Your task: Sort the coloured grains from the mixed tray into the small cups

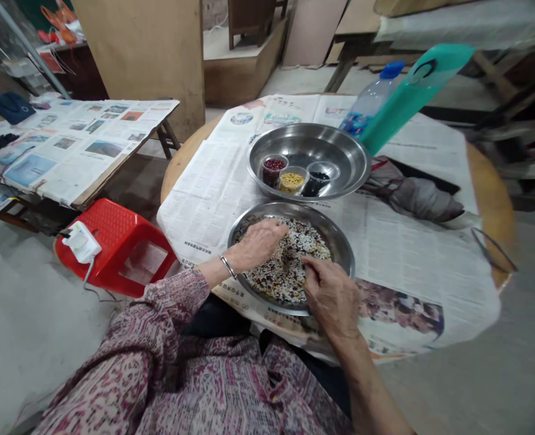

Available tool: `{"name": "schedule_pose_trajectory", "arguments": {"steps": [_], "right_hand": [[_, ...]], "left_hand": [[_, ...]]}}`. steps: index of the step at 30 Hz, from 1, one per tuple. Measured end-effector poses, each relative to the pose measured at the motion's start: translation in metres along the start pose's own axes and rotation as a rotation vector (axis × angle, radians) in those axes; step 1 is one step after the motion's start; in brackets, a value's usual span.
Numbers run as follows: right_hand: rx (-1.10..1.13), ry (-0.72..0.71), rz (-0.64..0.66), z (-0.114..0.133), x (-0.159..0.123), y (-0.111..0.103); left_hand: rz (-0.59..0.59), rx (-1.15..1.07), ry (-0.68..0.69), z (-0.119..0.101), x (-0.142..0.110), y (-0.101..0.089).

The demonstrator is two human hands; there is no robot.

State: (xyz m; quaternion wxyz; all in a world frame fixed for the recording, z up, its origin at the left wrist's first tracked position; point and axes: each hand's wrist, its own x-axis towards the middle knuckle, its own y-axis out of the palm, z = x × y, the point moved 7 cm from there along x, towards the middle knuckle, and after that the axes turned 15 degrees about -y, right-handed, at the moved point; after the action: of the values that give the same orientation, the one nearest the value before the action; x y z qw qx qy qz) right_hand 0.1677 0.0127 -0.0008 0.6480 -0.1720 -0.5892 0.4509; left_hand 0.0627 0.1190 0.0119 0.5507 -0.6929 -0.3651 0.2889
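Note:
A shallow steel basin [349, 257] in front of me holds a mix of white grains and red, yellow and dark beans [278, 281]. My left hand [262, 243], with a bracelet at its wrist, is over the basin's left side, fingers closed together. Across from it, my right hand [333, 296] reaches over the right rim with thumb and forefinger pinched. Whatever either pinch holds is too small to make out. Behind stands a larger steel basin [335, 142] with three clear cups: red beans [274, 164], yellow beans [291, 180] and black beans [319, 176].
Newspaper [204, 187] covers the round table. Behind the larger basin are a plastic bottle [373, 99] and a long teal object [416, 96]. A folded grey umbrella [416, 196] lies right. A red stool [117, 241] with a power strip [82, 240] stands left, near another newspaper-covered table [68, 148].

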Motion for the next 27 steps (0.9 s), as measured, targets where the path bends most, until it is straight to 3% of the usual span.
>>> {"name": "schedule_pose_trajectory", "arguments": {"steps": [2, 4, 6, 10, 12, 16, 20, 23, 27], "right_hand": [[0.012, 0.000, -0.007, 0.001, 0.001, -0.002], [0.024, 0.010, -0.037, 0.001, 0.001, -0.004], [0.038, 0.027, -0.077, -0.001, 0.000, -0.006], [0.059, 0.042, -0.099, -0.004, -0.003, -0.006], [0.062, 0.043, -0.095, -0.004, -0.004, -0.005], [0.076, 0.053, -0.092, -0.004, -0.004, -0.004], [0.086, 0.072, -0.088, -0.005, -0.003, -0.004], [0.090, 0.082, -0.082, -0.005, -0.004, -0.004], [0.106, 0.084, -0.090, -0.006, -0.005, -0.004]], "left_hand": [[-0.051, 0.076, -0.125, 0.012, 0.000, -0.007], [-0.065, 0.074, -0.155, 0.011, -0.010, -0.012], [-0.025, 0.011, -0.038, -0.005, -0.027, -0.010], [0.181, -0.036, 0.347, -0.043, -0.062, 0.008], [0.240, 0.004, 0.374, -0.042, -0.068, 0.011], [0.210, 0.086, 0.144, -0.005, -0.056, -0.001], [0.091, 0.109, -0.017, 0.023, -0.028, -0.012], [0.019, 0.072, -0.053, 0.020, -0.002, -0.008], [-0.055, 0.032, 0.027, -0.013, 0.016, 0.003]]}}
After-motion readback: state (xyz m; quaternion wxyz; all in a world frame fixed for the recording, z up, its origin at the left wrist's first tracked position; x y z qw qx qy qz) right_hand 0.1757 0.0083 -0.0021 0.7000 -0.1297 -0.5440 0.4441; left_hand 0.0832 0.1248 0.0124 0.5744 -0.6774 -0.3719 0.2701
